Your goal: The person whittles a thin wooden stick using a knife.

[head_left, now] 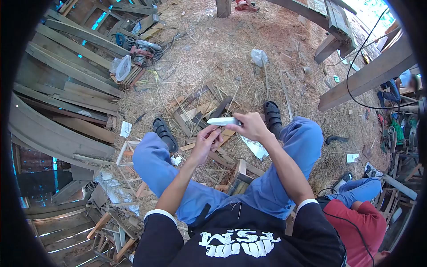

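Note:
My right hand (253,127) is closed around a knife (221,121) with a broad, pale blade pointing left. Just below the blade is my left hand (206,143), its fingers pinched together; whatever they hold is too small to make out. Both hands are close together above my lap, between my knees. Beneath them, wooden offcuts (202,109) lie in a loose heap on the ground between my dark sandals (164,133).
Shavings and straw cover the ground (200,53). Long boards (66,62) lean at the left, with power tools (144,50) nearby. A person in a red shirt (353,224) sits at the lower right. Wooden beams (369,73) and a black cable stand at the right.

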Motion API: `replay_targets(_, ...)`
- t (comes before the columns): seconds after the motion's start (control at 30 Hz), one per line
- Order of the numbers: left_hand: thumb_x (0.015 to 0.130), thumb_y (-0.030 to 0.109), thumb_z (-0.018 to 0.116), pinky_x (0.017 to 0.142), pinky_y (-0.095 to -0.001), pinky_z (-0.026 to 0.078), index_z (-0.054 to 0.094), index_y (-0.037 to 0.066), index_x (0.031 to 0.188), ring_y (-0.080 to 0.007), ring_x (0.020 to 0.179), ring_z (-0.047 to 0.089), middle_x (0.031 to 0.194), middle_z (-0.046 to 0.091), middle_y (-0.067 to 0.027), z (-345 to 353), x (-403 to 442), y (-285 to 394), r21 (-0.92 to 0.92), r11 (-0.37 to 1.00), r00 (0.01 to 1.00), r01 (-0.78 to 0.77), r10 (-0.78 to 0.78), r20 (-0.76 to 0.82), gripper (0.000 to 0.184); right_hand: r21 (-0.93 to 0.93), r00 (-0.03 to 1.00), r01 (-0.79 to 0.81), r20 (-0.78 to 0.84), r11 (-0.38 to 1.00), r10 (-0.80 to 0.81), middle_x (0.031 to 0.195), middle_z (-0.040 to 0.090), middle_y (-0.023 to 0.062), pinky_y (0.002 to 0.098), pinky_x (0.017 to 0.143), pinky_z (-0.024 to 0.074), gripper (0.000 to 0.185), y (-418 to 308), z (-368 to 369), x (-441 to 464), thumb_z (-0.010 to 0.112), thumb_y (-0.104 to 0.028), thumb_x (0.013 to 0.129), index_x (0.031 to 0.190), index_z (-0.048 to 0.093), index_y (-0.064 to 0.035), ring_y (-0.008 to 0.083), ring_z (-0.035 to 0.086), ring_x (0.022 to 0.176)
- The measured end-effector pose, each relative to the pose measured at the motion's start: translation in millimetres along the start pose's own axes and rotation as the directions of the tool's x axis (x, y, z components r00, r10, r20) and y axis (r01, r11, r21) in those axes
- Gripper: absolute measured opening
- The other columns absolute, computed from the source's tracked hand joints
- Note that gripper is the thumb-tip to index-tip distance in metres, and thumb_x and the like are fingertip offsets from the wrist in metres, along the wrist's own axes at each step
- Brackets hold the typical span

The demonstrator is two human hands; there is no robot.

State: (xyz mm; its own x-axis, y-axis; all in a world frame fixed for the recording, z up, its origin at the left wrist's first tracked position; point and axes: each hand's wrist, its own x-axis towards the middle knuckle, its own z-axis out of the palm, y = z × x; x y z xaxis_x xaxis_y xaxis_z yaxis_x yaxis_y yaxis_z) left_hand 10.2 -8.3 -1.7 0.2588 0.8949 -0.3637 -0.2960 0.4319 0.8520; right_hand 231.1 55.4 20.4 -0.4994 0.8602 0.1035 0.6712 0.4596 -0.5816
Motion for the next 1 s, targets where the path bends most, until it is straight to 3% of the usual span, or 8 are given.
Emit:
replay_targets(0.1, 0.104, 0.015, 0.055, 0.045, -0.0195, 0.025, 0.054, 0.008, 0.143, -0.0017, 0.052, 0.036, 0.079, 0.059, 0.0011, -0.6, 0.2, -1.0, 0.015, 1.0, 0.999, 0.002, -0.003, 0.033, 0.04, 0.001, 0.997, 0.054, 0.05, 0.999, -0.053, 0.065, 0.065, 0.0186, 0.046, 0.059, 0.0511, 0.057, -5.8, 8.6, -1.3, 0.063, -0.062, 0.089, 0.09, 0.069, -0.0057, 0.0378, 0.068, 0.064)
replay_targets(0.13, 0.104, 0.015, 0.054, 0.046, -0.0194, 0.026, 0.054, 0.008, 0.143, -0.0018, 0.053, 0.036, 0.079, 0.059, 0.0011, 1.5, -1.5, 2.5, 0.006, 1.0, 0.999, -0.005, 0.005, 0.039, 0.04, 0.018, 0.995, 0.094, 0.009, 0.995, -0.095, 0.061, 0.06, 0.0188, 0.0463, 0.056, 0.0485, 0.055, -7.1, 12.2, -1.4, 0.065, -0.059, 0.089, 0.083, 0.063, -0.0049, 0.0379, 0.064, 0.06)
replay_targets(0.37, 0.105, 0.016, 0.055, 0.047, -0.0194, 0.025, 0.052, 0.01, 0.147, -0.0016, 0.054, 0.036, 0.081, 0.059, 0.0017, -0.4, 0.4, -0.3, 0.009, 1.0, 0.999, -0.007, 0.006, 0.036, 0.042, 0.055, 0.993, 0.12, 0.008, 0.991, -0.121, 0.059, 0.06, 0.017, 0.0446, 0.055, 0.0491, 0.055, -8.8, 14.9, 1.1, 0.063, -0.062, 0.089, 0.091, 0.07, -0.007, 0.0364, 0.064, 0.057)
replay_targets(0.67, 0.103, 0.02, 0.059, 0.047, -0.0198, 0.024, 0.054, 0.011, 0.146, -0.0012, 0.054, 0.036, 0.079, 0.058, 0.0036, -1.7, -1.9, 2.6, -0.044, 0.998, 0.999, 0.048, -0.047, 0.027, 0.044, -0.002, 0.992, 0.118, 0.043, 0.993, -0.118, 0.056, 0.058, 0.0168, 0.0451, 0.054, 0.048, 0.059, -9.2, 6.6, 3.0, 0.062, -0.066, 0.087, 0.092, 0.071, -0.0083, 0.0365, 0.063, 0.056)
replay_targets(0.77, 0.101, 0.012, 0.057, 0.047, -0.0194, 0.022, 0.051, 0.01, 0.147, -0.0008, 0.054, 0.035, 0.081, 0.061, 0.0038, -2.6, -0.8, 3.9, -0.107, 0.991, 0.995, 0.083, -0.076, 0.067, 0.046, -0.018, 0.991, 0.126, 0.052, 0.992, -0.125, 0.056, 0.058, 0.0168, 0.0453, 0.053, 0.0474, 0.059, -1.4, 10.8, 4.0, 0.062, -0.067, 0.087, 0.09, 0.071, -0.0081, 0.0368, 0.063, 0.056)
replay_targets(1.0, 0.101, 0.014, 0.057, 0.047, -0.019, 0.021, 0.051, 0.011, 0.148, 0.0001, 0.053, 0.034, 0.079, 0.06, 0.0066, 1.1, -2.6, 11.4, -0.064, 0.992, 0.993, 0.109, -0.106, 0.055, 0.047, -0.043, 0.991, 0.116, 0.07, 0.992, -0.112, 0.055, 0.058, 0.0169, 0.0454, 0.053, 0.047, 0.062, -3.5, 4.9, 5.6, 0.061, -0.069, 0.086, 0.088, 0.07, -0.0078, 0.0375, 0.063, 0.056)
